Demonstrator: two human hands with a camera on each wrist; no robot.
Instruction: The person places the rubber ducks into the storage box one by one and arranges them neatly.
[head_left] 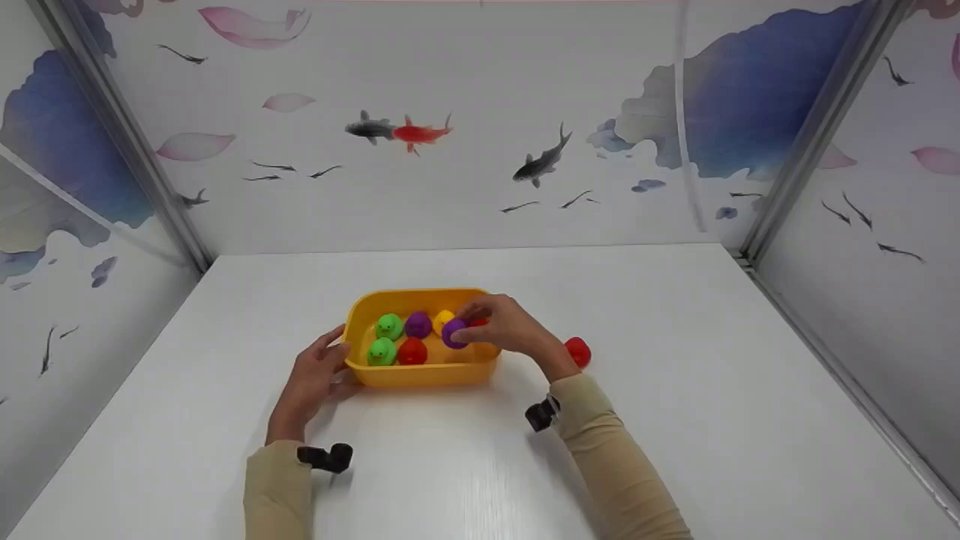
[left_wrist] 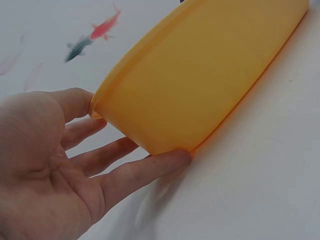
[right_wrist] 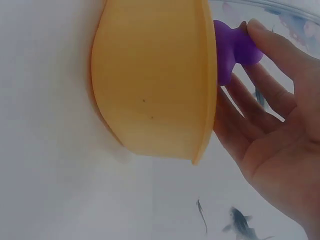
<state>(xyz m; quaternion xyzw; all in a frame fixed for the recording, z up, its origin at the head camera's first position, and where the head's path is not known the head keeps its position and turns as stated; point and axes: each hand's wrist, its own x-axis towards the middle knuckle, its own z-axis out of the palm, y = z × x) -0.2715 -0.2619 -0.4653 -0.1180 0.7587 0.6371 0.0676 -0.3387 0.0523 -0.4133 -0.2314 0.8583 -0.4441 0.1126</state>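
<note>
A yellow plastic basket [head_left: 427, 375] stands on the white table. In it sit two green toy ducks [head_left: 389, 327], a purple toy duck [head_left: 418, 325], a red toy duck [head_left: 412, 352] and a yellow one [head_left: 443, 322], with more red partly hidden under my right hand. That right hand [head_left: 504, 324] pinches another purple toy duck [head_left: 454, 334] over the basket's right part; the right wrist view shows this purple duck [right_wrist: 235, 47] just beyond the rim. My left hand [head_left: 311, 379] touches the basket's left end, its fingers extended along the wall [left_wrist: 200, 85] and its thumb at the rim.
One red toy duck [head_left: 577, 352] lies on the table right of the basket, partly behind my right wrist. White panels [head_left: 465, 210] printed with fish and petals enclose the table [head_left: 420, 465] at the back and both sides.
</note>
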